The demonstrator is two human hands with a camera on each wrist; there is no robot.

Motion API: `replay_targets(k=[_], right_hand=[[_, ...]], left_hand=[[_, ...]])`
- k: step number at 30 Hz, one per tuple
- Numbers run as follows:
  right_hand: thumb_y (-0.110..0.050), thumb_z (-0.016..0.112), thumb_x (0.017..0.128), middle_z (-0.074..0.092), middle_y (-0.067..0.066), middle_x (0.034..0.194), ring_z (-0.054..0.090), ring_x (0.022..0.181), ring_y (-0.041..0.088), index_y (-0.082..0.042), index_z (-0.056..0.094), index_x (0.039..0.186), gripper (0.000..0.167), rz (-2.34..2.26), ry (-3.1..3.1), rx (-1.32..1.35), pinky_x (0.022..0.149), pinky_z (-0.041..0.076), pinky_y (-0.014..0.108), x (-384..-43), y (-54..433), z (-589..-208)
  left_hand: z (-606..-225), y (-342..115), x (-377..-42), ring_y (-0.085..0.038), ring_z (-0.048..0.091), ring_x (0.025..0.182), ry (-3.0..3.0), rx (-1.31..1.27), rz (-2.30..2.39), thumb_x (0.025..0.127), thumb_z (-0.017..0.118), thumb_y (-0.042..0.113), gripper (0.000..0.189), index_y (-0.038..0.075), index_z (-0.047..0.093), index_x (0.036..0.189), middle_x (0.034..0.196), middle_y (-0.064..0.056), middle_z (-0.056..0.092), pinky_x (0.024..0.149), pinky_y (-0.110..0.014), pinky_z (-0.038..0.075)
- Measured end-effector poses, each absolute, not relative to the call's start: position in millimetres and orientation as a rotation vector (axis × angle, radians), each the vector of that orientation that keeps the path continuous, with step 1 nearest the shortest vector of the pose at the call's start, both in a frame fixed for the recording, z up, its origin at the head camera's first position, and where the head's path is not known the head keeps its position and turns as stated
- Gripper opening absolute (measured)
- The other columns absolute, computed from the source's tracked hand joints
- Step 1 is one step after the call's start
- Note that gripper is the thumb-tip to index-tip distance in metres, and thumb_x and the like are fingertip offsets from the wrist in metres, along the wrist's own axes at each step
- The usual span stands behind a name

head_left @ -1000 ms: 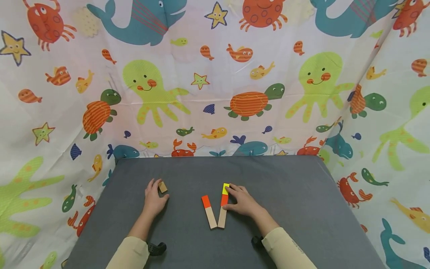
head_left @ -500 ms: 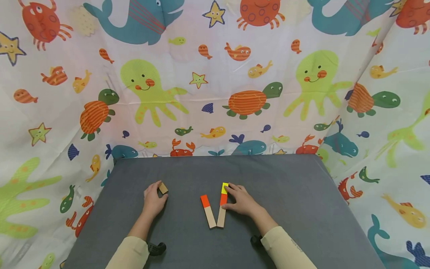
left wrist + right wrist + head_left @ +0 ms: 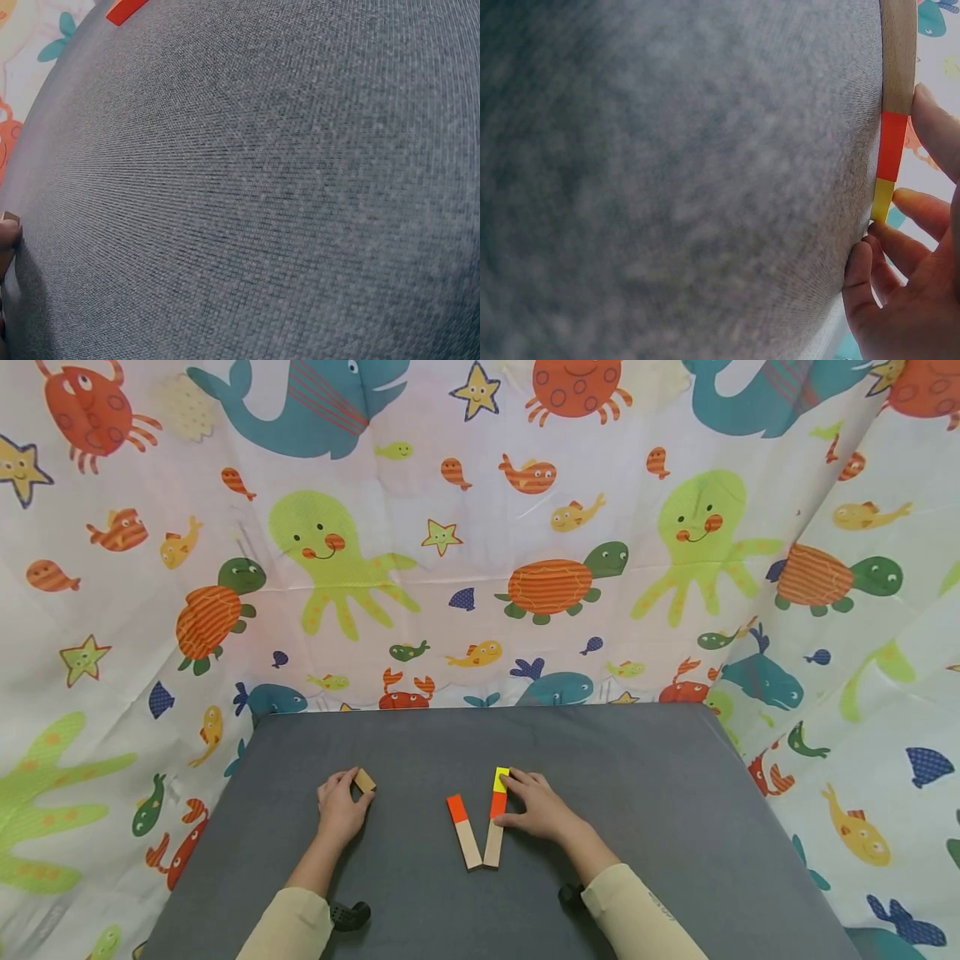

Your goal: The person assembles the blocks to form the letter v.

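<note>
In the head view my left hand pinches a small plain wooden block between thumb and fingers, on the left of the grey table. A thumb tip with an edge of that block shows at the left border of the left wrist view. My right hand rests fingertips at a yellow block, which lies end to end with a red-orange block and a longer plain wooden block. Its thumb touches the side near the red-wood joint. The right wrist view shows the fingers fairly straight beside this row.
A second row, a red-orange block and a long wooden block, slants to meet the first in a V at the near end. The grey table ends at a sea-animal curtain behind and at the sides.
The head view has turned slightly to the right. My left hand and its wooden block have shifted very slightly nearer. My right hand and both rows keep their places.
</note>
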State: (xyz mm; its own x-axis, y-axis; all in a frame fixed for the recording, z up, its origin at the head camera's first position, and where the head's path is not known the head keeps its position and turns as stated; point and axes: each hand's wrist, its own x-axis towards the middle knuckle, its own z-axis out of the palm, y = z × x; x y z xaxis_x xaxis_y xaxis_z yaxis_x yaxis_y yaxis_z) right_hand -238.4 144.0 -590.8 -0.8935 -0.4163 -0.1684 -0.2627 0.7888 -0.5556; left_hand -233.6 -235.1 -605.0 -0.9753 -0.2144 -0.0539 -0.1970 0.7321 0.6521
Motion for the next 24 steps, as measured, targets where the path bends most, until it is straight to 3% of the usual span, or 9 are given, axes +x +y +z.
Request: replay_targets(k=[24], right_hand=[[-0.055,0.075,0.086,0.031,0.008,0.164,0.030,0.147,0.035,-0.018,0.043,0.154,0.084,-0.816,2.692,-0.535,0.111,0.038,0.057,-240.3,144.6,-588.3]], left_hand=[[-602.7,-239.6,-234.1,-0.044,0.033,0.132,-2.869,0.335,-1.116,0.091,0.074,0.022,0.060,0.000,0.052,0.143,0.142,-0.026,0.044,0.109,-0.060,0.034]])
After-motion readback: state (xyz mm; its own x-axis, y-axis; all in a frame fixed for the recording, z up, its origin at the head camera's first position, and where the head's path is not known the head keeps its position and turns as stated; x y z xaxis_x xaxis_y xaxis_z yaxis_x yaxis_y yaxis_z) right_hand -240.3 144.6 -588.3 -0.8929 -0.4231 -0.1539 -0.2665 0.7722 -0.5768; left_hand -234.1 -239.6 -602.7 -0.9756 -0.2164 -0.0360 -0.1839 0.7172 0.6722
